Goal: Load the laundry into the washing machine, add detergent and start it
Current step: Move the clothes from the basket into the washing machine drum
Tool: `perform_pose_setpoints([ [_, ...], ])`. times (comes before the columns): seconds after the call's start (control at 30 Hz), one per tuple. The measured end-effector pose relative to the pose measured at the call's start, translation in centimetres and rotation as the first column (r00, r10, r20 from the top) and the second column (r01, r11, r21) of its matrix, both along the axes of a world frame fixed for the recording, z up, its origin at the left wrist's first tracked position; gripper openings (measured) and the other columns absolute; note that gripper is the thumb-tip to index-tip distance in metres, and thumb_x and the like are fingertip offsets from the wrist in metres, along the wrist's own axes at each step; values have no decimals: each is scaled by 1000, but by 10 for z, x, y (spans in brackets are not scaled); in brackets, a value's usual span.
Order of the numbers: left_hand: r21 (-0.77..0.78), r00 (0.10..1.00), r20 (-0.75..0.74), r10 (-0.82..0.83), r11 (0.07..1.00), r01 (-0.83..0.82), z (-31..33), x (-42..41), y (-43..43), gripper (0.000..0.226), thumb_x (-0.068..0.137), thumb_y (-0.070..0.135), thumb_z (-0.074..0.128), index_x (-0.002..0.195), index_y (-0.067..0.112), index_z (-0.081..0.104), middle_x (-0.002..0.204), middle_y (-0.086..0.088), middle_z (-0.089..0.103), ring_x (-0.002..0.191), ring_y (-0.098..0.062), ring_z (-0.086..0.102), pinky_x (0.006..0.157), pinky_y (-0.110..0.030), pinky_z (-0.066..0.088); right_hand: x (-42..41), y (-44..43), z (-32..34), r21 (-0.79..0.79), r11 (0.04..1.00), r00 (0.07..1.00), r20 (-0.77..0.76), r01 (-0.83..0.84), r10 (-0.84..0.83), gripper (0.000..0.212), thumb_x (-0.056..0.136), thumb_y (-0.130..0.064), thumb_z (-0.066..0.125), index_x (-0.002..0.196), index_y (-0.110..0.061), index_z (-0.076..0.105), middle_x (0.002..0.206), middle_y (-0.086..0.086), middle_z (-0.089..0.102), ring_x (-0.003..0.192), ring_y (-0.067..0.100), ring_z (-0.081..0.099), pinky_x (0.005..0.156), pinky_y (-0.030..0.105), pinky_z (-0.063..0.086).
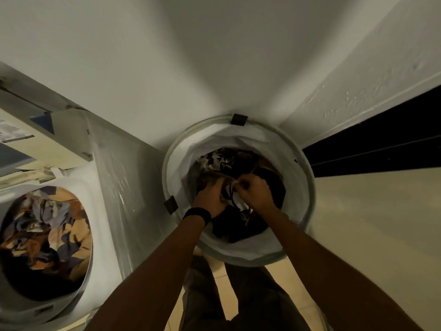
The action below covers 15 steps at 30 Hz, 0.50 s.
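A round white laundry hamper point(303, 149) stands on the floor in the corner, holding dark and patterned clothes point(241, 161). Both my hands are down inside it. My left hand point(210, 195), with a black band on the wrist, grips a bunch of the clothes. Right beside it, my right hand point(254, 191) is curled round the same bunch of fabric. At the left the top-loading washing machine point(95, 187) stands open, its drum partly filled with mixed brown, blue and tan laundry point(47, 230).
White walls meet in a corner just behind the hamper. A dark baseboard point(372, 144) runs along the right wall. The machine's raised lid point(40, 137) is at the upper left. My legs and the tiled floor point(293, 283) show below the hamper.
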<state>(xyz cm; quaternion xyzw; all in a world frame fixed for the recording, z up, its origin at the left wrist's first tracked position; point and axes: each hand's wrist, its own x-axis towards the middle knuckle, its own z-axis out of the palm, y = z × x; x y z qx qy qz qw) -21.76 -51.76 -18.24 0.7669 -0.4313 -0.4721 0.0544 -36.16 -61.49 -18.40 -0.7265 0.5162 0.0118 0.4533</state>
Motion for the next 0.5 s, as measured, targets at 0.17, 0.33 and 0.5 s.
perform_pose_setpoints([
  [0.17,-253,979,-75,190,946,-203,42,3,-4,53,91,22,74,140,25,54,137,-10,58,120,-31,60,99,-36,51,10,-5,66,-16,996,931,356,88,-76,33,85,-39,68,65,-15,59,70,4,59,70,19,60,68,38,52],
  [0.33,-412,966,-89,242,874,-257,89,18,-1,12,96,16,70,107,13,65,104,-5,72,96,-25,68,79,-25,48,13,-6,121,20,969,830,512,246,-221,30,93,-24,67,76,-1,57,80,11,57,77,19,59,73,35,51],
  [0.5,-568,979,-57,197,800,-194,141,23,-4,25,90,21,75,80,15,53,90,6,44,81,-1,50,72,-12,38,18,-7,175,-42,973,796,583,227,-161,20,103,-18,58,89,-4,54,89,15,57,78,18,56,73,27,48],
])
